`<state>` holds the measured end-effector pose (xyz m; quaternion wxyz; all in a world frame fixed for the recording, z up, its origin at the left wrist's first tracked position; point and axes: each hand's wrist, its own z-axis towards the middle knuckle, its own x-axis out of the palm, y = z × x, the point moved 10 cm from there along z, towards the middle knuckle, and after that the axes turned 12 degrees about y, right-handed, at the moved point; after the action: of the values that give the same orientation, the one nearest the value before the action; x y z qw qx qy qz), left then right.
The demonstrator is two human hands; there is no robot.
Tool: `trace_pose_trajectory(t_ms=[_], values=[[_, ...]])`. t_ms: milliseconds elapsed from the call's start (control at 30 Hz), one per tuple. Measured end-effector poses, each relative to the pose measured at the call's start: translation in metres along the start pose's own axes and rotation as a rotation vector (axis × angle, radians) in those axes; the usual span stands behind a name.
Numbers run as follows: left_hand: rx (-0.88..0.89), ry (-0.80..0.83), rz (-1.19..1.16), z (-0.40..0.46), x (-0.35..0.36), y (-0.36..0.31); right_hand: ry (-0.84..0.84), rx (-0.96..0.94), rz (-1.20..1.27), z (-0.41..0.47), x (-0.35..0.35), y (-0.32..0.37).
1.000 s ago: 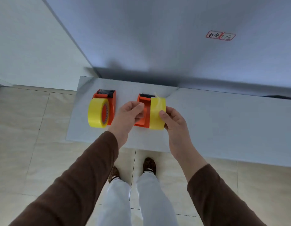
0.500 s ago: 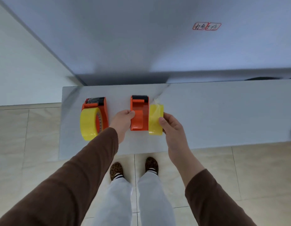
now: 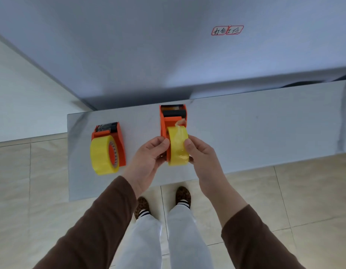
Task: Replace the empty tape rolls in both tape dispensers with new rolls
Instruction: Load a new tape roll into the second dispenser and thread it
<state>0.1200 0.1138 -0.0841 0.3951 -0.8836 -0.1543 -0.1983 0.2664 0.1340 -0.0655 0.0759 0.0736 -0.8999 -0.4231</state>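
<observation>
Dispenser [image 3: 164, 131] cutter end away, lengthwise | roll [image 3: 178, 145] seemingly seated | left hand [image 3: 148, 158], right hand [image 3: 202, 154] grip both

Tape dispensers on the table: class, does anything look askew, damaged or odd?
Nothing looks damaged. The left dispenser has its yellow roll seated. On the right dispenser, the roll, pinched between both hands, shows a loose, crumpled tape end sticking up, not yet threaded.

We see a packing workstation: steel table [image 3: 265, 129], two tape dispensers [image 3: 117, 133], handwritten wall label [image 3: 227, 30], tiled floor [image 3: 32, 181].
</observation>
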Motion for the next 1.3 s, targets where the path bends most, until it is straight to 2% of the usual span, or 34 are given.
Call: trace_pose_trajectory(t_ms=[200,267,333,400,600,733,800,867,967,1133,1300], values=[[0.027,-0.005,-0.096,-0.002,0.008,0.004,0.059,0.049,-0.006,0.003,0.008,0.004],[0.041,-0.045,0.035,-0.004,0.004,0.001,0.049,0.047,-0.017,0.001,0.007,0.007],[0.093,-0.156,0.285,-0.005,-0.010,-0.014,0.039,0.039,-0.020,-0.001,0.005,0.008],[0.113,-0.189,0.371,-0.004,-0.017,-0.021,0.038,0.026,-0.028,-0.003,0.003,0.010],[0.063,0.109,0.294,0.008,0.012,-0.005,0.071,0.001,-0.003,-0.007,0.001,0.016],[0.123,0.123,0.295,0.009,0.025,-0.004,0.115,-0.011,-0.050,-0.005,-0.003,0.027],[0.155,0.109,0.273,0.008,0.024,-0.005,0.075,-0.050,-0.133,-0.001,-0.014,0.037],[0.163,0.099,0.282,0.006,0.024,-0.005,-0.021,-0.203,-0.313,0.002,-0.029,0.061],[0.160,0.107,0.393,0.004,0.029,-0.006,0.085,-0.361,-0.635,0.007,-0.016,0.092],[0.104,0.118,0.515,0.001,0.032,-0.001,0.318,-0.269,-1.133,0.024,0.004,0.094],[0.076,0.118,0.494,-0.002,0.027,0.008,0.336,-0.295,-1.241,0.024,0.004,0.099]])
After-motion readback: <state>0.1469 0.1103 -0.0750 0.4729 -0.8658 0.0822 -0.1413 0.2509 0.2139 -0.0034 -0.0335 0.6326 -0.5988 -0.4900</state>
